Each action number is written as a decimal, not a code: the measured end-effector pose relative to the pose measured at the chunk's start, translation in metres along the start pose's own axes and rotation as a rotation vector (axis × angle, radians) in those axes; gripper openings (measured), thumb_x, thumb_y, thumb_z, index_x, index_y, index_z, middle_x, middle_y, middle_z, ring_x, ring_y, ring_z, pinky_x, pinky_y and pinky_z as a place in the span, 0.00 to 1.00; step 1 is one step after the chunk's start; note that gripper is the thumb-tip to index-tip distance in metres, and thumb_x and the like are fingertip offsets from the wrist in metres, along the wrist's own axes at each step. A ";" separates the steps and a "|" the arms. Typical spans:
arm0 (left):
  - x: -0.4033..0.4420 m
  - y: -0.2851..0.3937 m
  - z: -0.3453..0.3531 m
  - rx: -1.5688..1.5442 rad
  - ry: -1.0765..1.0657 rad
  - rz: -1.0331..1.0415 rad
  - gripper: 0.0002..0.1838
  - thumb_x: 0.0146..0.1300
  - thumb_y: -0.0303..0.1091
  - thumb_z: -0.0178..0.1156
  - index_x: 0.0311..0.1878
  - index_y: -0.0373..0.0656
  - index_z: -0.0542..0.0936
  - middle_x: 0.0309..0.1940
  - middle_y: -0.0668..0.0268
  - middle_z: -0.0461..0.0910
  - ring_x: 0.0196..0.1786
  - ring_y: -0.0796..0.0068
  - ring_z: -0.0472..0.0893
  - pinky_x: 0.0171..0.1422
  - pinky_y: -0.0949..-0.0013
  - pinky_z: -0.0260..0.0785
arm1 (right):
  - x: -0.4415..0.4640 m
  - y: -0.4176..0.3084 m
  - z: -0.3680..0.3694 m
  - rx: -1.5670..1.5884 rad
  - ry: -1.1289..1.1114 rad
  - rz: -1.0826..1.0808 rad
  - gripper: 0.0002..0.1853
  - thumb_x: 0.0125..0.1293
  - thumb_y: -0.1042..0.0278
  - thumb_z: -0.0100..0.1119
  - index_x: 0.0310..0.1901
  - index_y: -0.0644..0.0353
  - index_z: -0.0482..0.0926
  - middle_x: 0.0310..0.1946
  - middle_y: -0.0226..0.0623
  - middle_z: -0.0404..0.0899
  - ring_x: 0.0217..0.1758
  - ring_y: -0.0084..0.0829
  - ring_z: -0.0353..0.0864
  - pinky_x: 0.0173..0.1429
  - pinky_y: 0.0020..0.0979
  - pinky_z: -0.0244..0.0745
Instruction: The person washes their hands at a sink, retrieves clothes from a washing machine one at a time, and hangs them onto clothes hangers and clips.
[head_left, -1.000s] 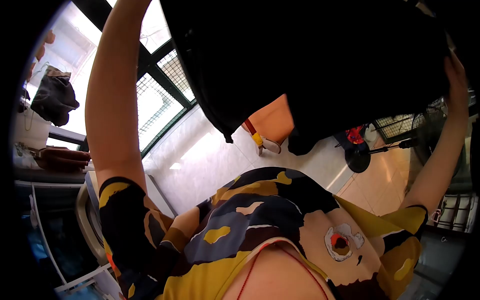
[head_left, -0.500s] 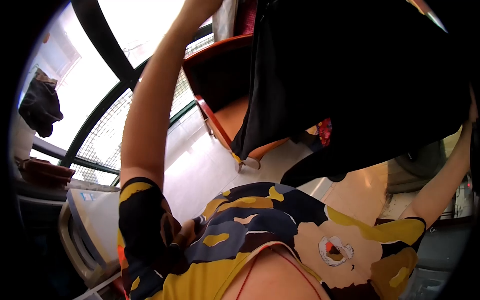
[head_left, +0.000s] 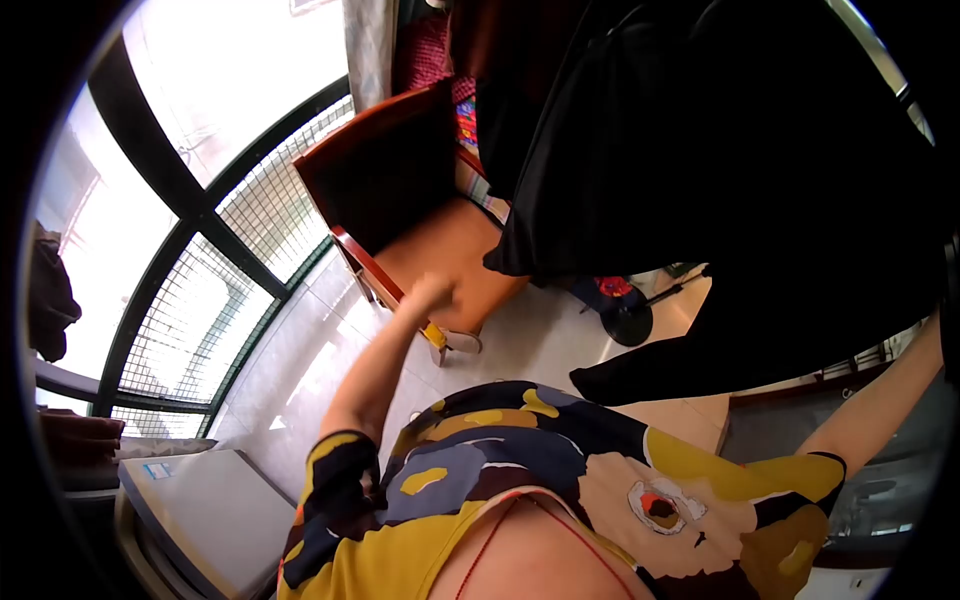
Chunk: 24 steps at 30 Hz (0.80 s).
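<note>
My left hand (head_left: 432,292) is in front of the orange seat of a wooden chair (head_left: 395,150), its fingers curled in and nothing visible in them. Just right of it, and apart from it, hangs the end of one leg of what look like black trousers (head_left: 640,200). The dark cloth fills the upper right, and a second leg-like end points down toward the patterned shirt I wear. My right forearm (head_left: 880,400) reaches up to the cloth at the right edge. The right hand itself is hidden behind the cloth or outside the picture.
Barred windows (head_left: 200,220) run along the left, with a dark cloth (head_left: 50,300) hanging there. A pale box-like appliance (head_left: 210,510) stands at lower left. Beyond the trousers, a round black base (head_left: 628,322) rests on the tiled floor (head_left: 540,345). A dark cabinet (head_left: 780,425) is at right.
My left hand has come down from the top of the view to in front of the chair seat, away from the trousers. The view has shifted, showing more of the chair.
</note>
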<state>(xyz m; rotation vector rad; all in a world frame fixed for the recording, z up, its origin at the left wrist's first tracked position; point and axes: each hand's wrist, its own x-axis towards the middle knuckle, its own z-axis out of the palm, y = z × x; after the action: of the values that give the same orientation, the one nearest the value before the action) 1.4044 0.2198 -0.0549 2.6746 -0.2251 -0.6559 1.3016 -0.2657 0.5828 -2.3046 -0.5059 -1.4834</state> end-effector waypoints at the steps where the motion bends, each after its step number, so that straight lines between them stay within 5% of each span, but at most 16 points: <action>1: -0.031 0.038 -0.056 0.013 0.337 0.026 0.33 0.51 0.42 0.69 0.62 0.49 0.72 0.63 0.53 0.70 0.62 0.51 0.71 0.61 0.56 0.70 | 0.002 -0.001 -0.008 -0.056 0.000 -0.034 0.23 0.66 0.63 0.57 0.49 0.82 0.76 0.41 0.58 0.80 0.41 0.40 0.76 0.52 0.36 0.72; 2: -0.027 0.049 -0.082 -0.172 0.793 0.293 0.33 0.50 0.34 0.70 0.62 0.47 0.71 0.66 0.55 0.65 0.64 0.47 0.68 0.63 0.56 0.69 | 0.005 0.002 -0.017 -0.144 -0.024 -0.032 0.24 0.66 0.62 0.57 0.50 0.81 0.75 0.44 0.59 0.79 0.42 0.42 0.77 0.53 0.36 0.72; 3: -0.040 0.077 -0.122 -0.250 1.029 0.413 0.33 0.50 0.30 0.70 0.62 0.45 0.70 0.66 0.55 0.65 0.65 0.47 0.67 0.65 0.55 0.67 | 0.002 0.000 -0.019 -0.112 0.017 0.001 0.24 0.66 0.62 0.57 0.51 0.81 0.75 0.45 0.59 0.79 0.43 0.42 0.77 0.54 0.36 0.72; 7: -0.065 0.169 -0.178 -0.393 1.623 0.720 0.28 0.47 0.25 0.66 0.56 0.45 0.76 0.64 0.55 0.68 0.65 0.48 0.68 0.71 0.51 0.60 | -0.002 0.029 -0.050 -0.142 0.099 0.010 0.22 0.68 0.61 0.56 0.52 0.74 0.75 0.46 0.50 0.78 0.47 0.37 0.76 0.55 0.33 0.70; 9: -0.036 0.187 -0.126 0.003 1.292 0.888 0.23 0.49 0.27 0.63 0.53 0.46 0.79 0.57 0.61 0.76 0.63 0.53 0.71 0.70 0.49 0.61 | 0.008 0.071 -0.077 -0.235 0.090 -0.005 0.20 0.69 0.60 0.56 0.53 0.70 0.76 0.47 0.44 0.78 0.49 0.34 0.76 0.56 0.31 0.68; 10: -0.004 0.178 -0.070 0.124 1.085 0.984 0.29 0.49 0.31 0.64 0.59 0.48 0.75 0.62 0.60 0.71 0.64 0.55 0.71 0.69 0.49 0.63 | 0.010 0.089 -0.086 -0.291 0.065 -0.015 0.19 0.69 0.60 0.56 0.53 0.67 0.76 0.47 0.41 0.78 0.50 0.32 0.75 0.57 0.30 0.67; 11: 0.010 0.157 -0.006 0.279 0.836 0.836 0.40 0.49 0.31 0.65 0.69 0.53 0.66 0.70 0.61 0.62 0.64 0.55 0.71 0.67 0.51 0.67 | 0.012 0.101 -0.090 -0.348 0.032 -0.027 0.18 0.70 0.60 0.56 0.53 0.65 0.76 0.47 0.38 0.77 0.51 0.30 0.75 0.57 0.29 0.67; 12: 0.013 0.142 0.026 0.174 0.460 0.675 0.36 0.58 0.34 0.55 0.72 0.64 0.61 0.73 0.65 0.58 0.63 0.54 0.72 0.65 0.41 0.65 | 0.011 0.105 -0.090 -0.392 0.000 -0.050 0.17 0.71 0.60 0.56 0.53 0.63 0.77 0.47 0.35 0.77 0.52 0.29 0.75 0.58 0.28 0.66; 15: 0.009 0.118 0.028 0.091 0.106 0.724 0.32 0.58 0.32 0.56 0.69 0.61 0.67 0.71 0.62 0.60 0.59 0.50 0.76 0.62 0.54 0.71 | 0.000 0.062 -0.055 -0.327 -0.161 -0.120 0.10 0.69 0.66 0.58 0.38 0.67 0.74 0.30 0.29 0.72 0.35 0.22 0.71 0.41 0.25 0.65; 17: 0.025 0.105 0.018 -0.038 0.176 0.668 0.30 0.57 0.34 0.60 0.66 0.58 0.70 0.68 0.59 0.65 0.59 0.51 0.76 0.62 0.56 0.71 | -0.010 0.030 -0.014 -0.057 -0.221 -0.115 0.12 0.67 0.68 0.59 0.29 0.66 0.70 0.23 0.26 0.65 0.30 0.17 0.64 0.35 0.25 0.60; 19: 0.026 0.098 -0.003 -0.098 0.244 0.589 0.30 0.57 0.35 0.62 0.65 0.54 0.71 0.64 0.57 0.69 0.60 0.52 0.75 0.63 0.57 0.70 | -0.014 0.002 0.016 0.013 -0.262 -0.021 0.13 0.67 0.65 0.59 0.34 0.69 0.78 0.25 0.27 0.75 0.32 0.17 0.70 0.38 0.23 0.65; 24: -0.015 0.076 -0.040 -0.156 0.312 0.522 0.25 0.59 0.34 0.63 0.62 0.48 0.74 0.57 0.56 0.76 0.58 0.54 0.76 0.61 0.57 0.71 | 0.006 -0.007 0.082 0.285 -0.167 0.090 0.13 0.67 0.64 0.60 0.31 0.67 0.78 0.23 0.23 0.73 0.30 0.15 0.68 0.37 0.23 0.64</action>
<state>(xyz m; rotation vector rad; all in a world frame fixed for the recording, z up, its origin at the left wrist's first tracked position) 1.4051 0.1665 0.0144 2.3738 -0.7173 -0.0878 1.3657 -0.2200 0.5569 -2.2018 -0.6076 -1.1031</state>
